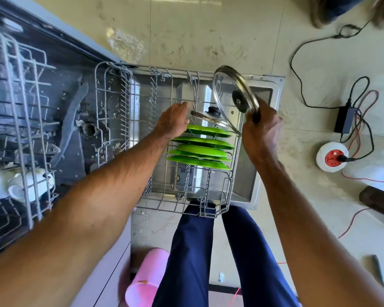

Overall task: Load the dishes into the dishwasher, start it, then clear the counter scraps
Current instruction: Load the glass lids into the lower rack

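The lower wire rack (111,89) is pulled out over the open dishwasher door (268,120). Several green plates (201,144) stand on edge in the rack's right side. Just behind them a small glass lid (208,117) with a black knob lies tilted; my left hand (174,119) holds its left rim. My right hand (261,127) grips the rim of a larger glass lid (233,89) with a black knob, held upright above the rack's far right corner. The upper rack (20,120) at left holds white cups (20,182).
A black adapter (345,119), a white-and-red socket (333,156) and loose cables lie on the tiled floor to the right. A pink bin (145,282) stands by my legs. Food debris litters the dishwasher floor (75,120).
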